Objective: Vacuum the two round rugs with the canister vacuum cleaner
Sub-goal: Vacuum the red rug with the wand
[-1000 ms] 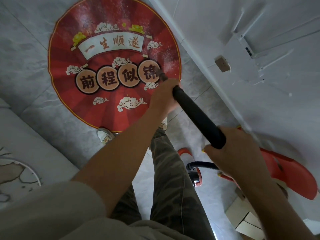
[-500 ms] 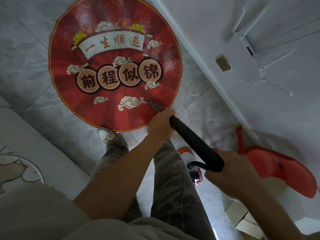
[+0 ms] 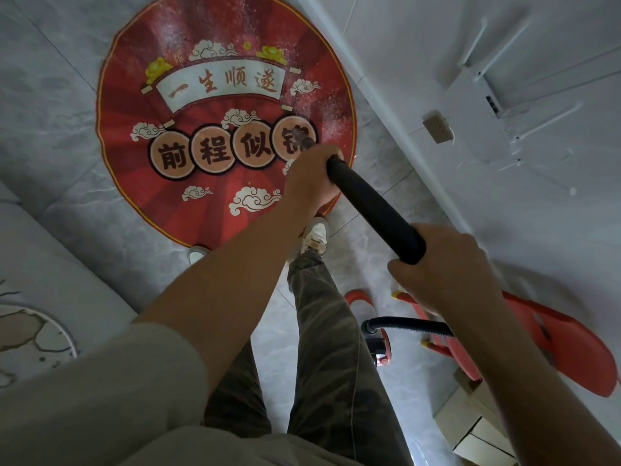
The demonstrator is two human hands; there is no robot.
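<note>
nozzle pushed farther onto red rug; left hand and right hand both wrapped round black wand.

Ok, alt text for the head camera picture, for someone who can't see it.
A person, seen from above, grips a black vacuum wand with both hands, left hand ahead of right hand, the tip on a dusty round red rug. A red chair is at right; part of a pale round rug shows at left.
</note>
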